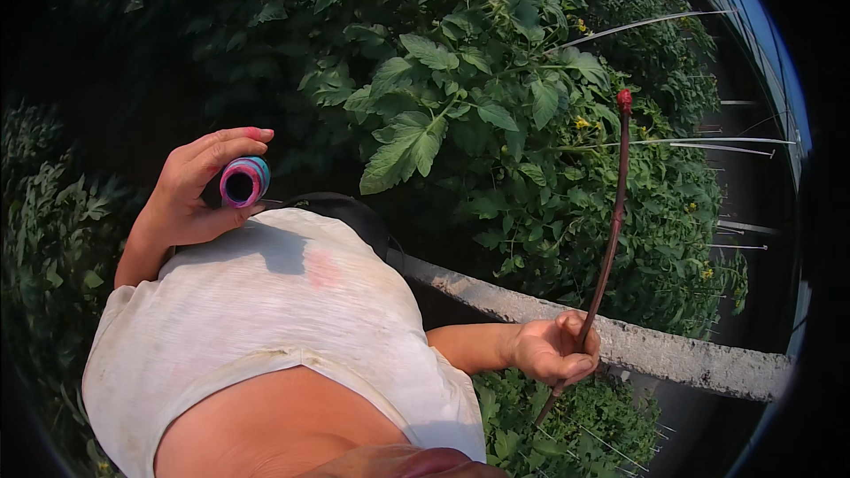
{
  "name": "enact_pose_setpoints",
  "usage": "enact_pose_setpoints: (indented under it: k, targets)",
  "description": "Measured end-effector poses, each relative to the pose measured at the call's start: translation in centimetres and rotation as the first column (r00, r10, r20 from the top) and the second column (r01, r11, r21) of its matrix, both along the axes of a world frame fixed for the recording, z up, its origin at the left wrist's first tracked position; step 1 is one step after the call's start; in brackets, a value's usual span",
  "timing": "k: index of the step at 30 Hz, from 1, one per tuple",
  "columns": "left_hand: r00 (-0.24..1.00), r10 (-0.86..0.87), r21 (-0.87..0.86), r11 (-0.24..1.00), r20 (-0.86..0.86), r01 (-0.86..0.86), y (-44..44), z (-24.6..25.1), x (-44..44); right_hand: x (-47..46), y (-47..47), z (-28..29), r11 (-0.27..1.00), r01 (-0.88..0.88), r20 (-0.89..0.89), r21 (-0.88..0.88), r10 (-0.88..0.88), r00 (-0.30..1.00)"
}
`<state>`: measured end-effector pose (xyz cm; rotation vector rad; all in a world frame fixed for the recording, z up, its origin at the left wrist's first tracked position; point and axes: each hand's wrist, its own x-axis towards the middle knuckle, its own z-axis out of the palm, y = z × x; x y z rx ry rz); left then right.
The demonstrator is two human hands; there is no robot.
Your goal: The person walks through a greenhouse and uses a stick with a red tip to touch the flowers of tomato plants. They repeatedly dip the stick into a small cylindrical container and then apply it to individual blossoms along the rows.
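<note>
My left hand (192,189) is at the left, in front of my belly, wrapped around a small bottle (263,176) whose open mouth faces up at me. The bottle is teal with pink and red stains around its rim, and its inside looks dark. Red colour marks my left fingertips. Out to the right, my right hand (554,348) grips the lower part of a long, slightly bent brown stick (614,226). Its far end carries a red, wet-looking tip (624,101), raised in front of the tomato plants (425,133). Bottle and stick are well apart.
Yellow tomato flowers (582,122) show among the leaves. A rough concrete beam (684,345) runs behind my right hand. Pale thin strips (644,21) stick out towards blue sheeting (770,33) at the right. More foliage (46,265) grows at the left. My white shirt (279,305) bears a pink stain.
</note>
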<state>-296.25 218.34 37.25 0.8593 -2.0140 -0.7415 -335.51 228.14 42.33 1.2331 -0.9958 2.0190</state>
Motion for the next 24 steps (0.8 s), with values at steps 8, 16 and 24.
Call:
enact_pose_setpoints:
  k: [8,16,24]
  targets:
    - [0.971,-0.236,-0.125,0.965,-0.047,0.229,-3.8,0.0,8.6,21.8,-11.0,-1.9,0.213,-0.603,0.181,0.768,0.832,0.524]
    - [0.998,-0.037,-0.036,0.999,-0.041,0.035,-5.5,-2.9,17.6,29.2,-19.1,-2.6,-0.108,-0.28,0.186,0.954,0.944,0.272]
    - [0.994,0.068,-0.007,0.998,-0.09,-0.069,-4.8,-4.8,20.9,16.8,-35.7,-5.3,-0.206,0.943,-0.854,0.262,0.405,0.326]
